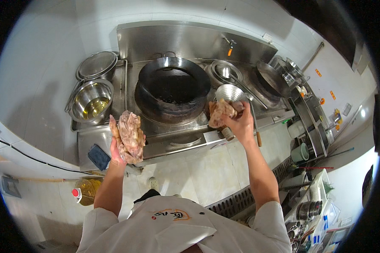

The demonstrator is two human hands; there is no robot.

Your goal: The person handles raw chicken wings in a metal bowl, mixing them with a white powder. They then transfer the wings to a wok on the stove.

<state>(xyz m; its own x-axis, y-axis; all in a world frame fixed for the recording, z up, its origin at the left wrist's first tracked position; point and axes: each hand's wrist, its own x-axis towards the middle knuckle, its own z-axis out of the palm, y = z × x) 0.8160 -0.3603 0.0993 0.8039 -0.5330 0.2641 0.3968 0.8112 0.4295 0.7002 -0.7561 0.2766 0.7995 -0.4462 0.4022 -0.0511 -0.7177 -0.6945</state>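
My left hand (pixel 115 154) holds a bundle of raw meat pieces (pixel 130 136), pale pink and yellowish, that look like chicken. The bundle hangs over the stove's front left edge, and most of the fingers are hidden beneath it. In my right hand (pixel 245 126) is a second clump of raw meat (pixel 221 113), browner, above the stove's front edge. A large black wok (pixel 174 83) sits on the burner between and beyond both hands; its inside looks dark. Just behind the right-hand clump lies a perforated steel strainer (pixel 230 91), partly covered by it.
At left stand a steel bowl (pixel 109 87) with yellow oil and a mesh strainer (pixel 98 63) on a pot. A ladle (pixel 240 83) rests across a steel pot (pixel 239 71). Farther right is another wok (pixel 270 79). An oil jug (pixel 90 189) stands low at left.
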